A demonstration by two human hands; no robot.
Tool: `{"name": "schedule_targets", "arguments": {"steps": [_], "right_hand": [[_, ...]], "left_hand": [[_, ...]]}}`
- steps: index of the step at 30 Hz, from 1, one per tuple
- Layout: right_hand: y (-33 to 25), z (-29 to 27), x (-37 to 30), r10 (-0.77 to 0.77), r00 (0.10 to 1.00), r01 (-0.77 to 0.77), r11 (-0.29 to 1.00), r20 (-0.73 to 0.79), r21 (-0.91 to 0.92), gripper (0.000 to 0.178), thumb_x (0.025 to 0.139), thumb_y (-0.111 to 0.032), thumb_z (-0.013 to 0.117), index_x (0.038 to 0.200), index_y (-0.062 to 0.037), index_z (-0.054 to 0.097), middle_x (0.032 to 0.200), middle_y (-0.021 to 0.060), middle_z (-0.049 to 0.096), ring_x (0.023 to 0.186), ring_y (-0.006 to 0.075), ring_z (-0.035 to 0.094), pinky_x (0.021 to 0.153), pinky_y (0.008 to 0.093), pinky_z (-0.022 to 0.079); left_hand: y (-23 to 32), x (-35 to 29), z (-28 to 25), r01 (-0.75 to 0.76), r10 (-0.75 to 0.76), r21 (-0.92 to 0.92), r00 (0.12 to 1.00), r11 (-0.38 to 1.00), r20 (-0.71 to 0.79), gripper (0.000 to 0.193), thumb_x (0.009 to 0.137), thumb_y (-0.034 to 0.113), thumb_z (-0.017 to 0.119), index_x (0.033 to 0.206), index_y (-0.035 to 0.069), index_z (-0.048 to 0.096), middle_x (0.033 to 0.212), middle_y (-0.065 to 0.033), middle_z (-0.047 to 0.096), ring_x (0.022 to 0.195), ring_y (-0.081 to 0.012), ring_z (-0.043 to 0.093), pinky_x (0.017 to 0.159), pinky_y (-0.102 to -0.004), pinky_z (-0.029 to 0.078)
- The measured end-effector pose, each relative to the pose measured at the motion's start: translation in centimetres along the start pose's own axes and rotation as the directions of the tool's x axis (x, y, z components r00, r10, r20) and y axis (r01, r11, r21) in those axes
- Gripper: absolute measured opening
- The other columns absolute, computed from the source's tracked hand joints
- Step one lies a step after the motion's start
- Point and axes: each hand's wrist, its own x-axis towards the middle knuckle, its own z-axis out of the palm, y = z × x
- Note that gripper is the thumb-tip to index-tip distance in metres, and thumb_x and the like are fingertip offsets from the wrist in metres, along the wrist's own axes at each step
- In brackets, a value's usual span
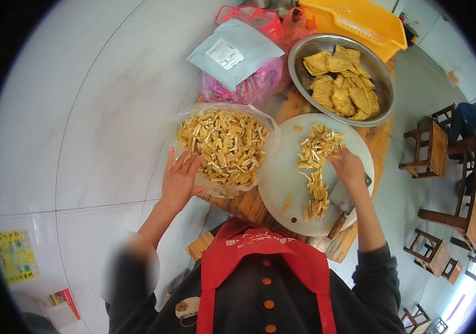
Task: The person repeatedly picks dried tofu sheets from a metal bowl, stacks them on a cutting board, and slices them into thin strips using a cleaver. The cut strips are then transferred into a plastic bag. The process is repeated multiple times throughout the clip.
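Observation:
My left hand (180,181) is open, its fingers spread against the near left rim of a clear plastic bag (272,133). The bag is full of cut strips of what looks like fried tofu (224,146). On the round white cutting board (276,183), more tofu strips (318,146) lie in a loose heap with a tail running toward me. My right hand (350,168) is at the heap's right side, fingers curled in against the strips; the fingertips are partly hidden. Under that hand and wrist lies a cleaver (336,227), its wooden handle toward me.
A steel bowl (385,92) of golden tofu slabs (346,83) overlaps the board's far edge. Behind are a yellow plastic basket (360,25), a red bag (257,19) and a grey parcel (235,53) on a pink bag (243,89). Wooden stools (428,149) stand to the right.

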Motion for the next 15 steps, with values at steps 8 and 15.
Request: {"name": "schedule_targets", "arguments": {"steps": [8,15], "right_hand": [[-14.1,9.7,10.6,-0.173,0.984,0.173,0.985,-0.041,0.008,0.049,0.084,-0.028,0.07,0.125,-0.0065,0.054,0.102,0.0169,0.07,0.097,0.0372,0.065,0.08,0.0462,0.052],[-20.5,4.3,11.5,-0.039,0.999,0.005,0.497,0.016,0.868,0.023,0.097,-0.023,0.052,0.088,-0.004,0.061,0.063,0.0026,0.053,0.052,0.0137,0.053,0.048,0.0305,0.041]], "left_hand": [[-4.8,-0.7,0.9,-0.108,0.107,0.003,0.99,0.994,0.091,0.023,0.07,0.008,0.068,0.093,0.01,0.071,0.081,-0.0032,0.062,0.097,-0.0198,0.059,0.119,-0.0455,0.024],[-8.1,-2.7,-1.3,-0.104,-0.069,-0.444,0.932,0.89,-0.355,0.023,0.071,-0.005,0.06,0.085,0.01,0.069,0.076,-0.0056,0.061,0.075,-0.025,0.059,0.088,-0.0398,0.048]]}}
